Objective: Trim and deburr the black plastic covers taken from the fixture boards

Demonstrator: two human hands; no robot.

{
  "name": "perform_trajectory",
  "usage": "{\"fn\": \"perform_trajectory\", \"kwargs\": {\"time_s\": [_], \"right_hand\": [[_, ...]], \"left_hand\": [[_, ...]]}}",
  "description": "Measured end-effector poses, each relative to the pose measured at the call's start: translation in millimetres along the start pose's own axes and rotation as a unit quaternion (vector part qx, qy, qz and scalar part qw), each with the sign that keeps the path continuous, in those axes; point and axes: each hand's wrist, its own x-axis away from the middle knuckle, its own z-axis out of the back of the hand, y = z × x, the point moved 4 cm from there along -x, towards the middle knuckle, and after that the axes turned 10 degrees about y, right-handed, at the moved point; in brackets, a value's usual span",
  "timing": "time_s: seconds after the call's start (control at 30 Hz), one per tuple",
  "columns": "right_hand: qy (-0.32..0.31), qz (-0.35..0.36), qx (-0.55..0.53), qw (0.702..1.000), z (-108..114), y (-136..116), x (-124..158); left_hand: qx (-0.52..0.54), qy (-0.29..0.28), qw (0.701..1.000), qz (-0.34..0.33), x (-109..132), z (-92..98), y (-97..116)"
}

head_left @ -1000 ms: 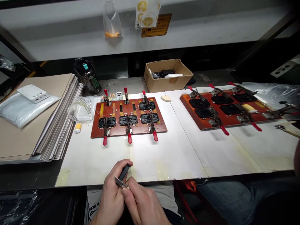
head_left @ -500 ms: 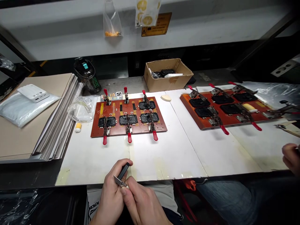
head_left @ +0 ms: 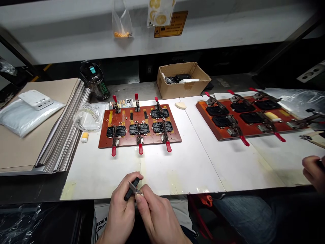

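Observation:
My left hand (head_left: pixel 120 203) grips a black-handled utility knife (head_left: pixel 131 189) low over the front edge of the white work surface (head_left: pixel 177 173). My right hand (head_left: pixel 158 215) pinches the knife's metal blade (head_left: pixel 135 188) between thumb and fingertips. Ahead of my hands lies a brown fixture board (head_left: pixel 149 142) with red-handled toggle clamps holding black parts. A second, orange fixture board (head_left: pixel 210 117) with similar clamps sits farther right. Neither hand touches a board.
A co-worker's hand (head_left: pixel 313 171) is at the right edge. Left of the brown board are stacked cardboard sheets (head_left: pixel 45 135), a plastic bag (head_left: pixel 88 118) and a small yellow-tipped cylinder (head_left: pixel 84 137). A cardboard box (head_left: pixel 182 84) stands behind the work surface.
The knife has turned in my hands, its handle now angling down-left and its blade toward my right fingers. A co-worker's hand has come in at the right edge.

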Motion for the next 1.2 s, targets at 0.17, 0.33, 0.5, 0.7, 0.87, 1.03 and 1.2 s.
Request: {"fn": "perform_trajectory", "kwargs": {"time_s": [0.17, 0.33, 0.5, 0.7, 0.87, 1.03, 1.2], "right_hand": [[0.013, -0.020, 0.003, 1.000, 7, 3, -5], [-0.028, -0.016, -0.003, 0.999, -2, 3, -1], [-0.024, -0.037, -0.019, 0.999, 0, 4, -2], [0.088, -0.153, -0.071, 0.982, 31, 36, -19], [0.148, -0.193, -0.200, 0.949, 30, 52, -21], [0.178, -0.209, -0.292, 0.916, 0, 60, -15], [0.015, -0.183, -0.423, 0.887, -7, 52, -26]], "left_hand": [[-0.001, 0.003, 1.000, -0.002, 0, -1.5, -2], [0.013, 0.003, 1.000, 0.009, -2, -1.3, -2], [0.015, 0.004, 1.000, 0.002, -2, -0.2, -3], [-0.023, 0.024, 0.999, -0.039, 0, 0.2, 0], [-0.001, 0.022, 1.000, 0.016, -5, -2.9, -2], [0.264, 0.078, 0.947, 0.164, -11, -3.0, -6], [0.339, 0.152, 0.905, 0.209, -12, 4.9, -12]]}}
